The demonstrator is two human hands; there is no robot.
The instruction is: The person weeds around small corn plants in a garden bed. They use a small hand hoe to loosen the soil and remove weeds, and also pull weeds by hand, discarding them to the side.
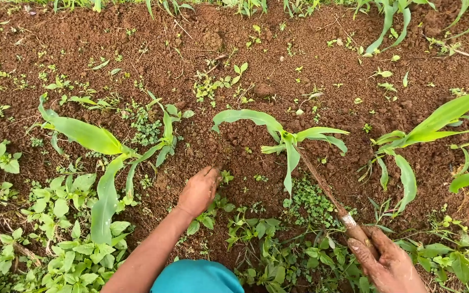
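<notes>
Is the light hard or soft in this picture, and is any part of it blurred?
Head view: soft, even daylight, no hard shadows or glare; left hand on the soil and right hand on the tool handle look sharp; edges bend slightly.

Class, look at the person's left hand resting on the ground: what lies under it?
Red-brown soil and small green weeds surround the left hand. Its fingertips press into the soil; whatever they touch beneath is covered.

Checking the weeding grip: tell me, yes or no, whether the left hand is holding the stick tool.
No. The left hand is down on the bare soil among small weeds, while the right hand grips the stick tool.
</notes>
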